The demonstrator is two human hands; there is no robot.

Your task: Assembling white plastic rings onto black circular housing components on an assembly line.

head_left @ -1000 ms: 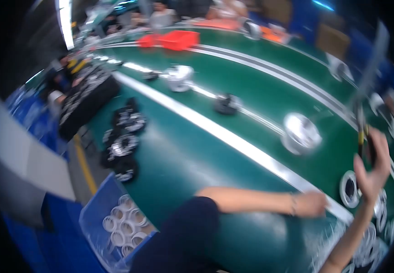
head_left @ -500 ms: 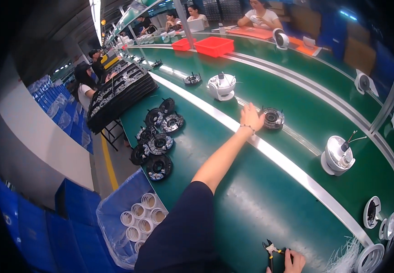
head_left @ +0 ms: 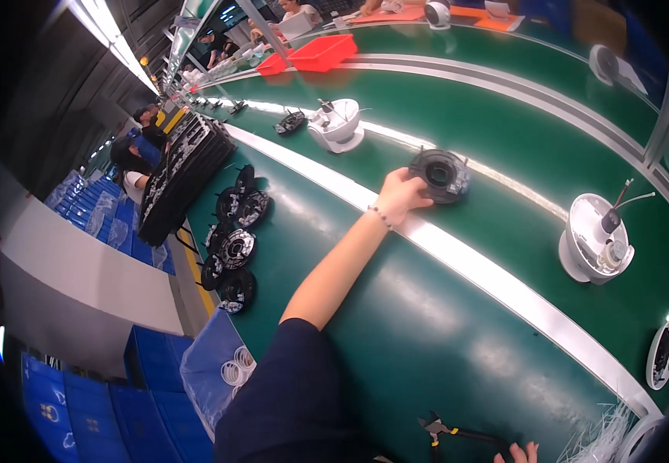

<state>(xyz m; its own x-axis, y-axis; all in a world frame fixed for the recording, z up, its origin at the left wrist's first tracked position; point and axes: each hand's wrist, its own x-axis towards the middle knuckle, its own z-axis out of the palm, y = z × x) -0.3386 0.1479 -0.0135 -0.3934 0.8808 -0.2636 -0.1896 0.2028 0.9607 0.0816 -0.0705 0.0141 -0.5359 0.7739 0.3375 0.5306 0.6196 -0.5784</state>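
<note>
My left hand (head_left: pixel 404 191) reaches over the pale strip at the bench edge, its fingers closed on the near left rim of a round black part with an open centre (head_left: pixel 440 176). Low in the picture, my right hand (head_left: pixel 521 454) is partly cut off. Its visible fingers are apart, beside the handle end of side cutters (head_left: pixel 458 434) with dark, yellow-marked handles. The cutters lie on the green bench with their jaws apart. Beyond my left hand stands a white rounded housing (head_left: pixel 337 123); a second white housing with wires (head_left: pixel 595 238) stands to the right.
Several black round parts (head_left: pixel 236 248) lie at the bench's left edge, near stacked black trays (head_left: pixel 184 177). White rings (head_left: pixel 237 366) sit in a plastic-lined bin below. White strips (head_left: pixel 601 440) lie lower right. Red bins (head_left: pixel 324 54) and people stand farther off.
My left hand has closed on the black part, which now looks tilted. My right hand sits farther along the cutters' handle. The whole view has shifted.
</note>
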